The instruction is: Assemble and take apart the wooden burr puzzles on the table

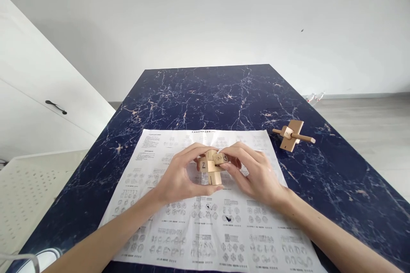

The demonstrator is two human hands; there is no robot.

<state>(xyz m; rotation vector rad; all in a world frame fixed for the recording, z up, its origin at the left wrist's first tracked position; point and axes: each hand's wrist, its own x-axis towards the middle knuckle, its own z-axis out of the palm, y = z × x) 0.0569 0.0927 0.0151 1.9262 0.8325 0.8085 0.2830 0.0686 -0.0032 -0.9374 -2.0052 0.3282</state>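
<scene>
Above printed sheet (211, 226), your left hand (179, 175) grips numbered wooden blocks (211, 166), right hand (256, 175) pinches rightmost block (218, 159). Step: seemingly aligning; next move needs steady hold.

Behind: smooth white wall (192, 21)
Left: white black-handled cabinet (38, 68)
Centre: white-veined navy tabletop (205, 98)
Right: pale grey floor (381, 123)

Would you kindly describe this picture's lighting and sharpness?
Head view: soft light, no harsh glare on the dark blue marbled tabletop; same view: the 2 on the pale wooden blocks reads clearly, small print on the rectangular white paper sheet blurs.
</scene>
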